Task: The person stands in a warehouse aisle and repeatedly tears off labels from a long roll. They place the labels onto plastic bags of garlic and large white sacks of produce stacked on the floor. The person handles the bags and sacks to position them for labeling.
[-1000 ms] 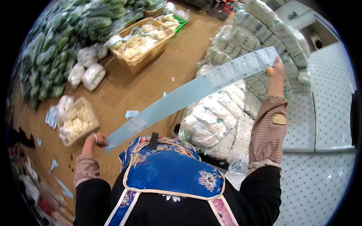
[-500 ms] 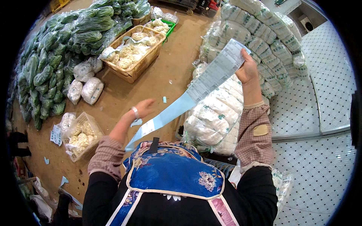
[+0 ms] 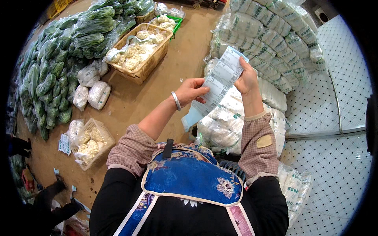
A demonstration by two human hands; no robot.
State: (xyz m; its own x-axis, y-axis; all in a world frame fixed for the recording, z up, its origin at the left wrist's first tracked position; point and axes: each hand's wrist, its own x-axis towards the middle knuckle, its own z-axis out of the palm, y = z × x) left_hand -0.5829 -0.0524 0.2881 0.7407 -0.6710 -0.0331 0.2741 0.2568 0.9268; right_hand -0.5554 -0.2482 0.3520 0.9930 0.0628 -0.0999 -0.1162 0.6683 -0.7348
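Observation:
A strip of printed pale-blue paper labels (image 3: 222, 76) hangs in front of me, its plain blue lower end curling away below. The upper end is pinched by my right hand (image 3: 248, 80), thumb along the edge. My left hand (image 3: 192, 93), with a bracelet at the wrist, is closed at the strip's left edge, thumb and fingers on the paper. Just beyond and under the strip lie white plastic-wrapped bundles (image 3: 222, 131).
Tall stacked white bundles (image 3: 271, 43) stand at the right. Leftward are bagged green vegetables (image 3: 51, 82), a yellow basket (image 3: 139, 76) holding what looks like cauliflower, and a smaller pale crate (image 3: 103, 151). Another person's dark-clothed leg (image 3: 47, 196) shows at lower left.
My left hand has come up and right, from open beside the strip to closed on its edge. The long dangling strip now looks much shorter, and my right hand is slightly lower.

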